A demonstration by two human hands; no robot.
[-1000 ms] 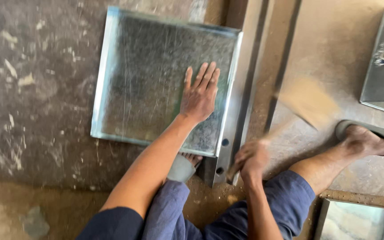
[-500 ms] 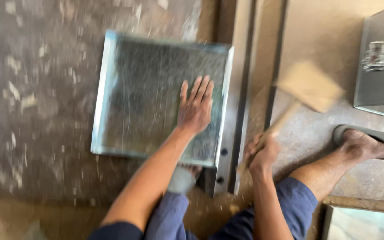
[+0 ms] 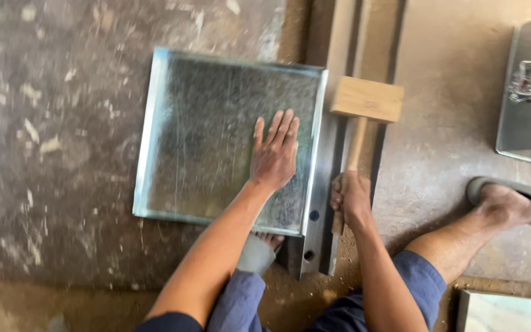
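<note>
A square galvanised metal sheet [image 3: 210, 135] with turned-up edges lies flat on the floor. My left hand [image 3: 275, 154] presses palm-down on its right part, fingers spread. My right hand [image 3: 351, 200] grips the handle of a wooden mallet [image 3: 367, 99], whose block head rests on a steel angle bar [image 3: 321, 184] running along the sheet's right edge. The sheet's right edge lies over that bar.
My right foot in a sandal [image 3: 511, 203] rests on the floor at the right; my left foot [image 3: 265, 246] shows below the sheet. Another metal piece [image 3: 530, 104] lies at the far right, and a further sheet [image 3: 505, 310] at the bottom right corner.
The mallet, raised and blurred to the right before, has come down onto the bar by the sheet's edge. My left hand stays pressed on the sheet.
</note>
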